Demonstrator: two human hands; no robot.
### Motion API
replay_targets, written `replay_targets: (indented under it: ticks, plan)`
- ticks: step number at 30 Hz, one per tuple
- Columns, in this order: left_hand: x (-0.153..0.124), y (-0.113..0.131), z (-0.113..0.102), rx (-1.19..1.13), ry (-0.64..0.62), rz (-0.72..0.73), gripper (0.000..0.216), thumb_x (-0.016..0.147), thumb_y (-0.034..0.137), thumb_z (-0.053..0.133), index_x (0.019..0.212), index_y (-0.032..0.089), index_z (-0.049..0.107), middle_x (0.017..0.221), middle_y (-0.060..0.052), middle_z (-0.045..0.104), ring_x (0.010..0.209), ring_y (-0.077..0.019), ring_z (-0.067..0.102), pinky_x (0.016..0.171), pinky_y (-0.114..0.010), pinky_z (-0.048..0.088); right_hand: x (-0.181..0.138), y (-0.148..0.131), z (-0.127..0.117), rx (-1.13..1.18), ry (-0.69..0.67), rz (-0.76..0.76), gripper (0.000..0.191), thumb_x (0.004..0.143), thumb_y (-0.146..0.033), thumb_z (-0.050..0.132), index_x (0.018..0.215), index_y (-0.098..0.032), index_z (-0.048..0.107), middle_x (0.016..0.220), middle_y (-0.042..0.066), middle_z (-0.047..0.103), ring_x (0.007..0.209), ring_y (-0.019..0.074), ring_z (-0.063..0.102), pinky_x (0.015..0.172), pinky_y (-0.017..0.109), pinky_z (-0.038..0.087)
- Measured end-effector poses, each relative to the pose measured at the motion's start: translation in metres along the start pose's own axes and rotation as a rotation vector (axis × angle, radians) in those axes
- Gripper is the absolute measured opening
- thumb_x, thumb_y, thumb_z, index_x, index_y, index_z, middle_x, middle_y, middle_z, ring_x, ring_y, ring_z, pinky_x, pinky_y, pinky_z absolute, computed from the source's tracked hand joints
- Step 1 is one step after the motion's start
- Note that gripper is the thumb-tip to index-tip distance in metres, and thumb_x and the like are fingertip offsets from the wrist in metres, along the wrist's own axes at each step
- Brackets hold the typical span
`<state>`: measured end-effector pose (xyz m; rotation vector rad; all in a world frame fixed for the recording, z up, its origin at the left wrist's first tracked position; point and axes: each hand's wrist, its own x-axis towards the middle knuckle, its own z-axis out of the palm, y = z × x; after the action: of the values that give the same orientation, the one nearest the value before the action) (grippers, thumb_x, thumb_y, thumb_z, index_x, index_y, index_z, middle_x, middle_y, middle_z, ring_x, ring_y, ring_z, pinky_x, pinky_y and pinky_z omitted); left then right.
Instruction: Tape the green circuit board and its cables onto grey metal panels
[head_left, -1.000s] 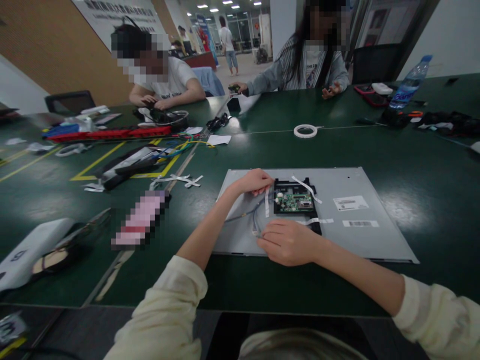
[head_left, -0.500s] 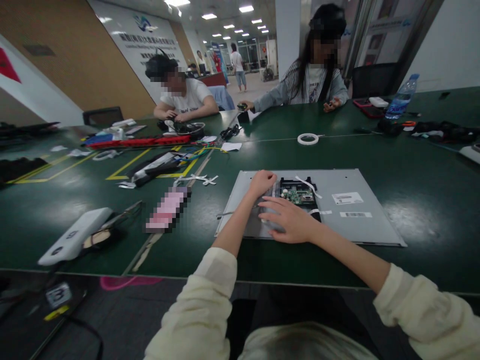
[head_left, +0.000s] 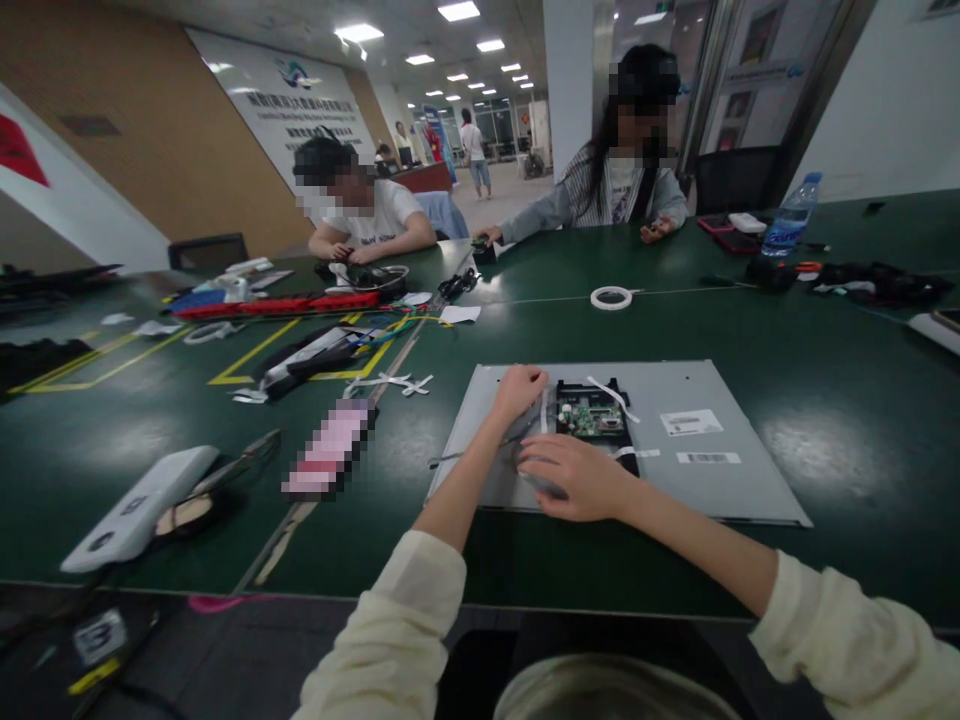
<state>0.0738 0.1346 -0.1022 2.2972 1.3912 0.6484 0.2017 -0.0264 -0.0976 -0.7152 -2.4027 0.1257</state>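
A grey metal panel lies flat on the table with a green circuit board in a black frame on it. My left hand is closed at the panel's far left, fingertips by a white tape strip; what they pinch, if anything, is hidden. My right hand rests low over the panel just in front of the board, fingers bent and thumb apart. A thin grey cable runs from the panel's left edge under my left forearm. Another white strip crosses the board's frame.
Left of the panel lies a phone with a pink screen, and beyond it a white device. A tape roll and a water bottle stand farther back. Two people sit across the table.
The view has tilted up a little, so the table sits lower. My right hand's fingers have drawn closer together and shifted slightly towards me on the panel. My left hand stays in place.
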Motion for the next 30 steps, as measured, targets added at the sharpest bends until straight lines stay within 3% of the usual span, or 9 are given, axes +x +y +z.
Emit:
replay_targets:
  ticks: [12, 21, 24, 27, 30]
  plan:
    - [0.009, -0.01, 0.001, -0.029, -0.075, -0.024, 0.039, 0.084, 0.037, 0.036, 0.055, 0.017, 0.052, 0.042, 0.003, 0.048, 0.04, -0.0102, 0.042, 0.047, -0.022, 0.029, 0.003, 0.004, 0.002, -0.144, -0.058, -0.122, 0.019, 0.09, -0.019, 0.045, 0.1, -0.011, 0.059, 0.111, 0.013, 0.06, 0.117, 0.0205, 0.047, 0.097, 0.035, 0.041]
    - [0.01, -0.012, -0.001, -0.033, -0.116, 0.011, 0.038, 0.087, 0.04, 0.035, 0.061, 0.017, 0.051, 0.046, 0.005, 0.05, 0.04, -0.0097, 0.045, 0.049, -0.021, 0.032, 0.0, 0.006, -0.008, -0.257, -0.004, -0.197, 0.023, 0.092, -0.019, 0.042, 0.101, -0.013, 0.062, 0.106, 0.008, 0.063, 0.11, 0.0193, 0.052, 0.097, 0.035, 0.041]
    - [0.01, -0.011, 0.001, -0.011, -0.098, 0.013, 0.037, 0.087, 0.04, 0.036, 0.061, 0.018, 0.05, 0.047, 0.004, 0.05, 0.043, -0.0107, 0.045, 0.05, -0.022, 0.031, -0.003, 0.017, -0.034, -0.29, 0.075, -0.054, 0.024, 0.089, -0.016, 0.044, 0.104, -0.016, 0.063, 0.106, 0.008, 0.063, 0.113, 0.0212, 0.05, 0.101, 0.041, 0.038]
    - [0.01, -0.009, 0.001, 0.016, -0.082, 0.015, 0.036, 0.086, 0.039, 0.038, 0.06, 0.018, 0.05, 0.047, 0.003, 0.051, 0.044, -0.0115, 0.044, 0.051, -0.023, 0.029, -0.017, 0.047, -0.061, -0.29, 0.169, 0.284, 0.027, 0.087, -0.014, 0.043, 0.106, -0.016, 0.063, 0.111, 0.007, 0.063, 0.118, 0.0205, 0.048, 0.103, 0.042, 0.038]
    - [0.008, -0.007, 0.0, 0.039, -0.067, 0.031, 0.034, 0.086, 0.037, 0.039, 0.06, 0.018, 0.05, 0.048, 0.002, 0.051, 0.047, -0.0124, 0.044, 0.053, -0.024, 0.028, -0.045, 0.086, -0.075, -0.252, 0.127, 0.462, 0.034, 0.087, -0.011, 0.039, 0.111, -0.015, 0.062, 0.113, 0.006, 0.063, 0.118, 0.0189, 0.049, 0.103, 0.041, 0.038]
